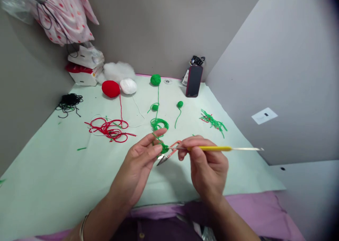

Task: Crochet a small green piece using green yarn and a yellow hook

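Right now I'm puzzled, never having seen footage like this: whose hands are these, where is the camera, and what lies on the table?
No machine here: these are one person's two bare hands, filmed by a camera worn on their head, looking forward and down. The left hand pinches a small green crochet piece; the right hand holds a yellow crochet hook, its tip at that piece. Orange snips show between the hands. On the pale green table cover farther back sit a red yarn ball, a white yarn ball, a green yarn ball, loose red yarn, green scraps and an upright phone.
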`<state>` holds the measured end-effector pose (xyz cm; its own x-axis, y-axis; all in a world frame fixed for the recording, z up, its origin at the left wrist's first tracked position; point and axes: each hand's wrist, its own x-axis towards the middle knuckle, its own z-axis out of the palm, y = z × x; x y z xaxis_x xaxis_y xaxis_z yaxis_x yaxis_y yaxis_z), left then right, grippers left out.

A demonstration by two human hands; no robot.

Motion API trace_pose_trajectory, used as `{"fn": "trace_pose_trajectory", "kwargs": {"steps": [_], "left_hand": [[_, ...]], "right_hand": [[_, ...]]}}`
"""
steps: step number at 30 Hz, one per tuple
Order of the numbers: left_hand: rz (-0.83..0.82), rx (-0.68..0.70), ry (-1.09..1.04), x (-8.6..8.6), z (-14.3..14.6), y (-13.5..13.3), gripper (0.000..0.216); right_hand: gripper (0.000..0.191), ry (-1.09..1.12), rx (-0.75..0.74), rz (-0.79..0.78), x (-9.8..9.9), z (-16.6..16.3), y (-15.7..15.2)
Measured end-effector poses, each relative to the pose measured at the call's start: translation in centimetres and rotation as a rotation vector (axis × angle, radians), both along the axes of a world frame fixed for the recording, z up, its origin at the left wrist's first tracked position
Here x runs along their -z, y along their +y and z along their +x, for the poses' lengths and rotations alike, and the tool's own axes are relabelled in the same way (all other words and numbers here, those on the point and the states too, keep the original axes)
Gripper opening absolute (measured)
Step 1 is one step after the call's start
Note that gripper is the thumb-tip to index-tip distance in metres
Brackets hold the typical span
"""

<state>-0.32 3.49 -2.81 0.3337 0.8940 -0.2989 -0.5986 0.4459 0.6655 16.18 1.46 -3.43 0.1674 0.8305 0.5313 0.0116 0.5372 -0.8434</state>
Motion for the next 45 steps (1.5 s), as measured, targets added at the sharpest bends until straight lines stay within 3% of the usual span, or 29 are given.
{"fn": "trace_pose_trajectory", "kwargs": {"steps": [3, 5, 8, 11, 14, 17, 22, 28, 33, 35, 41, 45], "left_hand": [[0.100, 0.013, 0.066, 0.3, 0.2, -0.3, 0.033], [0.126, -0.010, 0.100, 0.3, 0.5, -0.4, 0.031], [0.078, -0.036, 0.059, 0.2, 0.9, -0.3, 0.039], [-0.025, 0.044, -0.061, 0.2, 0.8, 0.1, 0.045], [-0.080, 0.075, -0.115, 0.4, 0.4, 0.5, 0.037], [-0.003, 0.067, -0.054, 0.7, 0.0, 0.4, 0.030], [0.114, 0.058, 0.094, 0.7, 0.1, 0.1, 0.028], [0.053, 0.070, 0.066, 0.3, 0.2, 0.1, 0.058], [0.004, 0.150, -0.106, 0.4, -0.1, 0.2, 0.047], [0.032, 0.145, -0.085, 0.5, -0.1, 0.2, 0.041], [0.266, 0.071, 0.249, 1.0, 0.2, -0.4, 0.033], [0.241, 0.038, 0.291, 1.2, 0.0, -0.3, 0.036]], "right_hand": [[0.016, -0.010, -0.060, -0.031, -0.1, -0.3, 0.5], [0.017, -0.102, -0.022, -0.002, 0.0, -0.4, 0.5], [0.026, -0.349, 0.093, 0.120, 0.2, -0.3, 0.0], [0.031, -0.525, 0.157, 0.256, 0.2, 0.2, -0.3], [0.025, -0.286, 0.114, 0.124, 0.1, 0.6, 0.1], [0.017, -0.021, -0.041, -0.066, 0.0, 0.6, 0.8], [0.014, 0.017, -0.119, -0.133, 0.4, 0.3, 1.1], [0.012, 0.069, -0.128, -0.134, 0.7, 0.4, 0.7], [0.015, 0.318, -0.152, -0.305, 0.1, 0.6, 1.2], [0.017, 0.380, -0.190, -0.360, -0.1, 0.6, 1.3], [0.013, 0.181, -0.188, -0.285, 0.4, 0.1, 0.7], [0.014, 0.122, -0.131, -0.268, 0.6, 0.1, 0.6]]}}
